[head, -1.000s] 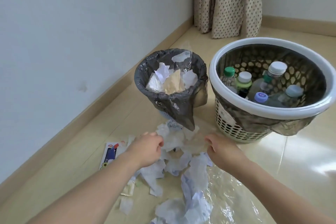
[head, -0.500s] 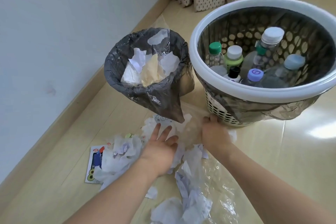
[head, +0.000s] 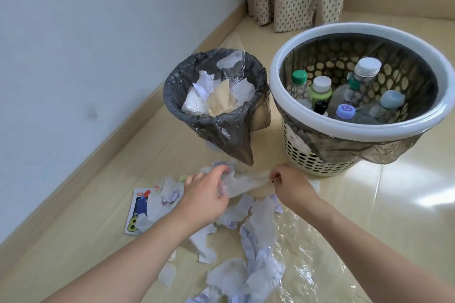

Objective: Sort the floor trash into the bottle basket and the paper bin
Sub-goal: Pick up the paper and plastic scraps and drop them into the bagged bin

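At two o'clock stands the round white-rimmed perforated cream plastic basket (head: 320,130), lined with thin brown film and holding several capped plastic bottles (head: 354,92); no bottle shows on the floor, so that half of the sort looks finished. At twelve o'clock, just beside it, the smaller bin lined with a glossy grey bag (head: 216,125) is already heaped with crumpled white and tan paper. What remains seems to be the paper: soft, torn white and lilac scraps (head: 256,226) strewn from centre to six o'clock, a clear crinkled plastic sheet (head: 310,248) at five o'clock, and a printed card (head: 139,214) at nine. The left hand (head: 205,198) and right hand (head: 291,186) each pinch one pale limp wad (head: 242,182) between them, just above the floor.
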{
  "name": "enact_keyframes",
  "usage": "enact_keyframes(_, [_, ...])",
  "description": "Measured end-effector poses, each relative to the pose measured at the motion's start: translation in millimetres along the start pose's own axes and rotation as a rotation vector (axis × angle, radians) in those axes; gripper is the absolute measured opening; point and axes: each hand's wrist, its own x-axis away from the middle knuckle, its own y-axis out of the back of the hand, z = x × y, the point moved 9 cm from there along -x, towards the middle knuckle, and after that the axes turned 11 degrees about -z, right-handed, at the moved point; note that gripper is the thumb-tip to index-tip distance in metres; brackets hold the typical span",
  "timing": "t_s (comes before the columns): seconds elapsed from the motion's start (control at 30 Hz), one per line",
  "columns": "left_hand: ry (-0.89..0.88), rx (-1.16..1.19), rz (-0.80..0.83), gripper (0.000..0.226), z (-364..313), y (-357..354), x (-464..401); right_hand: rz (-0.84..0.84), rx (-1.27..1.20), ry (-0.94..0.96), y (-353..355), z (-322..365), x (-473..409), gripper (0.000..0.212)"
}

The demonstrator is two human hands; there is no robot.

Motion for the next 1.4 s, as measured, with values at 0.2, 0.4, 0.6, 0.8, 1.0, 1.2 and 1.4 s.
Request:
enact_keyframes(0.2, [0.430, 0.531, 0.070, 0.019, 31, 46, 12, 0.046, 0.068, 0.080, 33, 54, 14, 0.021])
enact_keyframes(0.4, [0.765, 0.791, 0.017, 0.007, 63, 99, 23, 0.301, 0.152, 0.166, 58, 120, 31, 0.024])
enact_keyframes(0.6, [0.667, 0.816, -0.240, 0.007, 64, 179, 6, 0.315, 0.127, 0.253, 101, 198, 15, 0.018])
enact_keyframes(0.8, [0.325, 0.733, -0.592, 0.010, 28, 260, -33, -0.047, -0.048, 0.248, 142, 241, -52, 0.014])
enact_keyframes(1.0, [-0.019, 0.264, -0.587, 0.016, -27, 253, -88, -0.185, 0.146, 0.247, 111, 217, -85, 0.024])
enact_keyframes(1.2, [-0.118, 0.049, -0.244, 0.012, -37, 172, -160, -0.003, 0.398, 0.314, 70, 208, -97, 0.027])
enact_keyframes(1.4, [0.032, 0.035, 0.220, 0.038, -13, 90, -200, -0.087, 0.618, 0.344, 74, 200, -84, 0.050])
